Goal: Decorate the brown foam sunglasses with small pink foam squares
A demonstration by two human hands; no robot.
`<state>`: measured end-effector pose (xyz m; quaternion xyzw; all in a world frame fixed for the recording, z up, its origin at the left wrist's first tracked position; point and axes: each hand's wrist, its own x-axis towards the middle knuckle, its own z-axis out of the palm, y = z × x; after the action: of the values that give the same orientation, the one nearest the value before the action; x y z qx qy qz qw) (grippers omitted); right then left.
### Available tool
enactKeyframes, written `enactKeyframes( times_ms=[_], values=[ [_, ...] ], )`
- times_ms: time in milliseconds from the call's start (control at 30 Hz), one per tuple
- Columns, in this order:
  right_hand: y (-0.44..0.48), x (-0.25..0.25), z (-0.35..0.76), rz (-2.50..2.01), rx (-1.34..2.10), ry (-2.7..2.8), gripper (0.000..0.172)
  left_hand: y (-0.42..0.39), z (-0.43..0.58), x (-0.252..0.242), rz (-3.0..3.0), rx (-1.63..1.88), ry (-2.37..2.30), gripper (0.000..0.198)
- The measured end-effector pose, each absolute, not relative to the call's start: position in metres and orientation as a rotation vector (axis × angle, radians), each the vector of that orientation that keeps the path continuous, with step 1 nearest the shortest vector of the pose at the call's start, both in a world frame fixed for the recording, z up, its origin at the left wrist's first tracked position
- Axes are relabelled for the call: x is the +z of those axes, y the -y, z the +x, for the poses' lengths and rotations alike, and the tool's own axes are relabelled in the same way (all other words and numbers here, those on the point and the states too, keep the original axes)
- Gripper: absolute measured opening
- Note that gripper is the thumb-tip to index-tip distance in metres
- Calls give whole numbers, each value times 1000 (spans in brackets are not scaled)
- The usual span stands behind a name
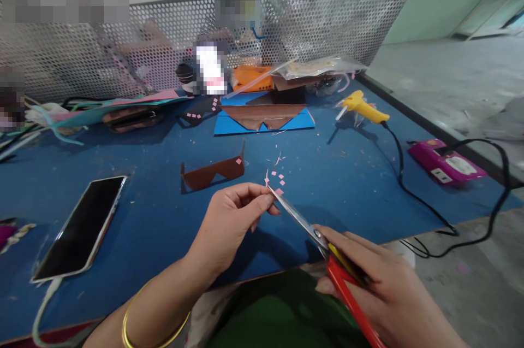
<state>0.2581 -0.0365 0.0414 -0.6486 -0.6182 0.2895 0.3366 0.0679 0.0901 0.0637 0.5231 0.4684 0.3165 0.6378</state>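
My right hand (372, 277) grips a pair of scissors (301, 219) with red and yellow handles, its blades pointing up and left. The blade tips reach the pinched fingertips of my left hand (235, 217). What those fingers hold is too small and hidden to make out. Just beyond them, small pink paper squares (281, 176) and thin slivers lie scattered on the blue table (327, 195). Left of these stands a brown paper cutout shaped like glasses (215, 172), with one pink square on its front.
A phone (84, 228) with a white cable lies at left. Behind are a blue sheet with a brown cutout (264, 114) and dark glasses with pink squares (200, 109). A yellow glue gun (362, 107) and magenta power strip (446, 162) trail black cords at right. Perforated mesh (311, 9) backs the table.
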Motion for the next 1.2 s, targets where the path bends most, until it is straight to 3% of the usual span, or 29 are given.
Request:
enactKeyframes(
  times_ms=[400,867,1200],
  values=[
    [36,47,266,-1799,663,1525,43,-94,66,61,1160,775,-1094,20],
    [40,48,274,-1993,611,1230,58,-98,66,63,976,849,-1076,20],
    [-12,34,297,-2289,-262,1904,42,-98,67,61,955,736,-1009,19]
  ],
)
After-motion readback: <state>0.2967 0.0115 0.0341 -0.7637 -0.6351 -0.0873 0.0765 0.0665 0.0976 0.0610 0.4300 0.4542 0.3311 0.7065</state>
